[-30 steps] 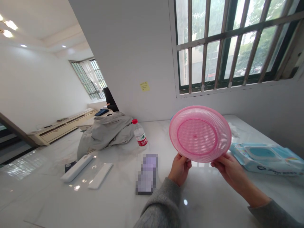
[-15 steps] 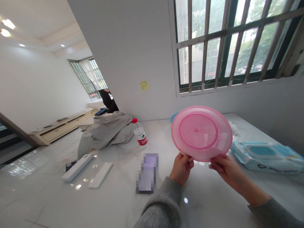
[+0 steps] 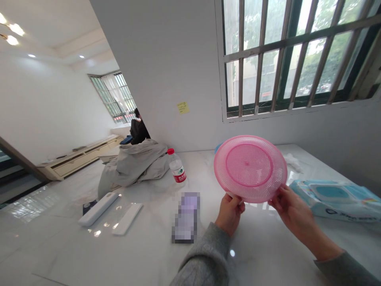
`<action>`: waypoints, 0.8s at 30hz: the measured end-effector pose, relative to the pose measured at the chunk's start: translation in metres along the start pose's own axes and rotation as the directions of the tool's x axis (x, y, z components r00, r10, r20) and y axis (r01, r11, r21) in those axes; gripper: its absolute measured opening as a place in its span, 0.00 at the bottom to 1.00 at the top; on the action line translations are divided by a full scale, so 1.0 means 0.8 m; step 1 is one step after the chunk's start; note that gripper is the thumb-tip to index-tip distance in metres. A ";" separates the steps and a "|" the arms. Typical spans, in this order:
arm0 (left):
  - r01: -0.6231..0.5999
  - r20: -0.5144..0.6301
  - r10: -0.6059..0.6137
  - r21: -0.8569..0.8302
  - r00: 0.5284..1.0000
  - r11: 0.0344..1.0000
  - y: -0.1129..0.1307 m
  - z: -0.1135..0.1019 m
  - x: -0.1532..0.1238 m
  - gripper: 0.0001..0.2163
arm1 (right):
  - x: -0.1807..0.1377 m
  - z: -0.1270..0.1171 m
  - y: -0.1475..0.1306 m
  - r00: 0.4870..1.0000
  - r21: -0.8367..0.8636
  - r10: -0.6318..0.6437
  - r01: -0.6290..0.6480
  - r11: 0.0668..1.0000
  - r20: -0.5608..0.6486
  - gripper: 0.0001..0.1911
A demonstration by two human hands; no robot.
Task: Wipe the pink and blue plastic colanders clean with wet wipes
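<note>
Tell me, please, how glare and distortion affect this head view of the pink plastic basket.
In the head view, the glossy white marble tabletop shows bright glare, wide-angle distortion tilts the barred window, and a rectangular object is pixelated, yet the pink perforated plastic basket stays sharp.

Pink perforated plastic basket (image 3: 249,169), matt; glossy polished marble counter (image 3: 59,246).

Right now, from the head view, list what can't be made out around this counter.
Head view, the only view:
Blue round item: mostly hidden behind the pink plastic basket.
Flat object on the counter: pixelated, so its kind cannot be told.
Sticky note: writing too small to read.
Wet-wipes packet: cut off by the right edge.
Left hand: fingertips hidden behind the basket.
</note>
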State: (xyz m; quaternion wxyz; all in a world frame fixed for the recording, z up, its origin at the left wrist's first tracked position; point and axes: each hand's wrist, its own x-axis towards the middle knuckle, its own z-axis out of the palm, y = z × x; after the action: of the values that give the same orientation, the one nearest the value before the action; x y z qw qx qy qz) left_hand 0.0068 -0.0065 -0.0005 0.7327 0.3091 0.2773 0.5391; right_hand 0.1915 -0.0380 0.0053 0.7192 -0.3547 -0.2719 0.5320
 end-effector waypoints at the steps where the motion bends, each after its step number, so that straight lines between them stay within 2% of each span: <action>1: 0.000 0.001 0.000 -0.004 1.000 1.000 0.000 0.000 0.000 0.18 | -0.001 0.000 0.005 1.000 -0.010 0.017 -0.017 1.000 0.004 0.16; 8: -0.012 -0.019 0.012 -0.013 1.000 1.000 0.001 -0.002 0.005 0.19 | -0.003 -0.004 0.029 0.989 -0.074 0.147 -0.147 0.986 -0.001 0.18; 12: -0.020 -0.041 0.020 0.001 0.999 1.000 0.001 -0.005 0.008 0.20 | 0.001 -0.005 0.016 0.991 -0.122 0.131 -0.134 0.983 -0.031 0.20; 18: -0.027 -0.040 0.026 -0.006 0.999 1.000 0.005 -0.007 0.009 0.21 | 0.015 -0.011 -0.004 0.989 -0.141 0.018 -0.039 0.989 -0.149 0.27; 24: -0.036 -0.025 0.036 0.015 0.999 0.999 0.003 -0.007 0.006 0.21 | 0.005 -0.009 0.011 0.996 -0.286 0.050 -0.069 0.956 -0.071 0.24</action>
State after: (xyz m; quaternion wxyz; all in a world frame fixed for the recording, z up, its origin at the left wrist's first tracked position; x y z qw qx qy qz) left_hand 0.0027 -0.0002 -0.0026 0.7172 0.3126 0.2847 0.5540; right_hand 0.1929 -0.0342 -0.0062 0.6517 -0.4801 -0.3131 0.4967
